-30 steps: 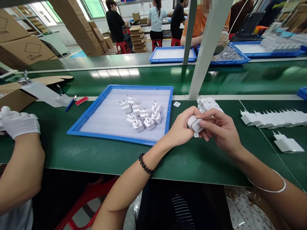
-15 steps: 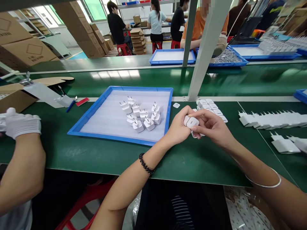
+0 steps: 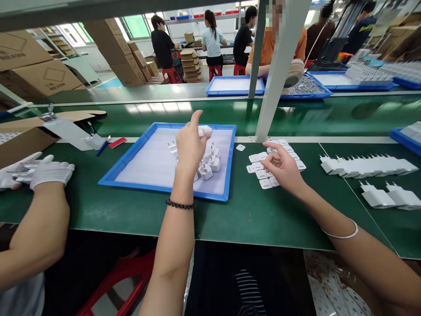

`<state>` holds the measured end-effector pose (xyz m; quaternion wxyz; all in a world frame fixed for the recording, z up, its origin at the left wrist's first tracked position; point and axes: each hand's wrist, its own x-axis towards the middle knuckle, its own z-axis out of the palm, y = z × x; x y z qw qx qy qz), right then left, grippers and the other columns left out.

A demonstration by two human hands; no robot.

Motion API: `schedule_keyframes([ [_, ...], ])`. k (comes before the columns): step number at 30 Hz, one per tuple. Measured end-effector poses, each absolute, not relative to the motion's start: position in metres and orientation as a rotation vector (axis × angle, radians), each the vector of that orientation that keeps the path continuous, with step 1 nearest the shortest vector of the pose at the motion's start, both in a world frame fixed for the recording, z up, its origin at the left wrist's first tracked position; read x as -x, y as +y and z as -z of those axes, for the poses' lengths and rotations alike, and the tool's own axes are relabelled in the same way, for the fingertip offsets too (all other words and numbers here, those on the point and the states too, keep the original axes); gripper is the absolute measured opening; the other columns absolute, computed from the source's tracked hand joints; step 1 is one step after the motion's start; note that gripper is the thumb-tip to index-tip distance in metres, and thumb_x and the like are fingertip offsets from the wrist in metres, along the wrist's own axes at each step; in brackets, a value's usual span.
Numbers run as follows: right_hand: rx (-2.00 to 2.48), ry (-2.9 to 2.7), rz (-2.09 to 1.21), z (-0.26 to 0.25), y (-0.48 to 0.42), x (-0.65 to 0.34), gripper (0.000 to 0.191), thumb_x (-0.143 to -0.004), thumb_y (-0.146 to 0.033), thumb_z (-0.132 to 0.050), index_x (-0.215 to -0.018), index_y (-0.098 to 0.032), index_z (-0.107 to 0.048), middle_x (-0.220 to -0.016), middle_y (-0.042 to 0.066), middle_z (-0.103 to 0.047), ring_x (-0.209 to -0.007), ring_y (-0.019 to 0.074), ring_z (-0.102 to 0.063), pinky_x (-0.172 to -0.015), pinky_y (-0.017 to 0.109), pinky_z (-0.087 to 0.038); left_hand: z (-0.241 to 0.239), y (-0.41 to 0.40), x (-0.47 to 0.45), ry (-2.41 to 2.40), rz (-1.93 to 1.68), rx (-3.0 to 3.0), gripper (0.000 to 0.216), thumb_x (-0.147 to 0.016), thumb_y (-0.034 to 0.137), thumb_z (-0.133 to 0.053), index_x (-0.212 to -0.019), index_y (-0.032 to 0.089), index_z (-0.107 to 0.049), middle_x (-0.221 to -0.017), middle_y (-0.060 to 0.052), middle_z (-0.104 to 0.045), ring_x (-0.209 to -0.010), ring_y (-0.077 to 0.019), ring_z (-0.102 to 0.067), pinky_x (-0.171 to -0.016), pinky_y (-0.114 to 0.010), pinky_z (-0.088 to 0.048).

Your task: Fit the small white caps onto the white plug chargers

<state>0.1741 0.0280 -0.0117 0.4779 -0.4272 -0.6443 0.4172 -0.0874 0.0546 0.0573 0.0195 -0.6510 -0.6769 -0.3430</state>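
My left hand (image 3: 189, 145) is over the blue tray (image 3: 131, 156), closed on a white charger plug (image 3: 204, 130) held above several white charger plugs (image 3: 210, 163) lying on the tray's white foam. My right hand (image 3: 281, 166) rests on the green table to the right of the tray, fingers curled, fingertips touching a cluster of small white rounded caps (image 3: 259, 169). Whether it grips one I cannot make out.
A row of white charger bodies (image 3: 365, 166) and two loose ones (image 3: 386, 197) lie at right. A grey post (image 3: 274, 83) rises behind the caps. A co-worker's white-gloved hands (image 3: 36, 173) work at left by a cardboard box (image 3: 23, 136). People sit at benches beyond the conveyor.
My hands have separated. My left hand carried the white plug left and up over the blue tray; my right hand dropped onto the small white caps. The view tilted slightly.
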Motion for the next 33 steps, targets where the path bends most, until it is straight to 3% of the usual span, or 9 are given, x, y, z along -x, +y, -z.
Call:
schedule_keyframes([
  [6, 1.038, -1.422, -0.925, 0.005, 0.036, -0.184, 0.041, -0.08, -0.023, -0.067, -0.12, -0.02, -0.057, -0.062, -0.006, -0.056, -0.059, 0.0152, -0.056, -0.067, 0.034, -0.049, -0.042, 0.069, 0.096, -2.193, 0.498, 1.856, 0.031, -0.088, 0.03, -0.058, -0.117, 0.022, -0.062, -0.104, -0.011, -0.07, -0.11, -0.0338, -0.058, -0.098, -0.05, -0.035],
  [10, 1.076, -1.376, -0.807, -0.002, 0.041, -0.193, 0.03, -0.078, -0.021, -0.066, -0.108, -0.02, -0.061, -0.061, -0.005, -0.057, -0.058, 0.015, -0.056, -0.066, 0.033, -0.049, -0.032, 0.072, 0.094, -2.217, 0.111, 1.978, 0.033, -0.089, 0.015, -0.043, -0.101, 0.02, -0.073, -0.111, -0.017, -0.069, -0.118, -0.0381, -0.053, -0.1, -0.055, -0.03],
  [12, 1.114, -1.403, -0.791, -0.003, 0.043, -0.197, 0.025, -0.077, -0.02, -0.066, -0.102, -0.02, -0.063, -0.06, -0.005, -0.057, -0.056, 0.0146, -0.055, -0.062, 0.031, -0.047, -0.031, 0.072, 0.093, -2.263, 0.002, 2.029, 0.042, -0.085, 0.008, -0.039, -0.104, 0.021, -0.073, -0.113, -0.017, -0.069, -0.121, -0.0382, -0.053, -0.102, -0.057, -0.028],
  [17, 1.237, -1.5, -0.591, -0.001, 0.047, -0.204, 0.02, -0.077, -0.021, -0.065, -0.097, -0.019, -0.068, -0.069, -0.002, -0.057, -0.059, 0.0137, -0.051, -0.058, 0.029, -0.043, -0.032, 0.069, 0.094, -2.325, 0.161, 2.022, 0.048, -0.094, 0.016, -0.028, -0.129, 0.021, -0.059, -0.116, -0.017, -0.071, -0.12, -0.0349, -0.057, -0.107, -0.059, -0.024],
  [26, 1.287, -1.522, -0.458, 0.003, 0.065, -0.21, 0.019, -0.08, -0.025, -0.059, -0.095, -0.018, -0.068, -0.073, 0.001, -0.06, -0.068, 0.0163, -0.056, -0.066, 0.031, -0.049, -0.031, 0.077, 0.106, -2.415, 0.347, 2.043, 0.043, -0.093, 0.031, -0.034, -0.127, 0.019, -0.057, -0.107, -0.018, -0.075, -0.115, -0.0347, -0.063, -0.107, -0.059, -0.027],
  [29, 1.317, -1.507, -0.387, -0.013, 0.066, -0.222, 0.022, -0.083, -0.029, -0.057, -0.1, -0.019, -0.067, -0.083, 0.004, -0.065, -0.077, 0.0181, -0.06, -0.069, 0.031, -0.051, -0.034, 0.074, 0.105, -2.387, 0.546, 1.99, 0.045, -0.094, 0.036, -0.033, -0.13, 0.019, -0.054, -0.108, -0.02, -0.074, -0.115, -0.0383, -0.062, -0.109, -0.066, -0.022],
  [33, 1.415, -1.503, -0.294, -0.038, 0.04, -0.271, 0.029, -0.079, -0.039, -0.067, -0.1, -0.019, -0.068, -0.106, 0.01, -0.07, -0.094, 0.0241, -0.063, -0.088, 0.041, -0.051, -0.045, 0.06, 0.095, -2.081, 0.901, 1.914, 0.044, -0.095, 0.038, -0.034, -0.128, 0.019, -0.055, -0.119, -0.022, -0.067, -0.124, -0.0411, -0.052, -0.111, -0.067, -0.016],
])
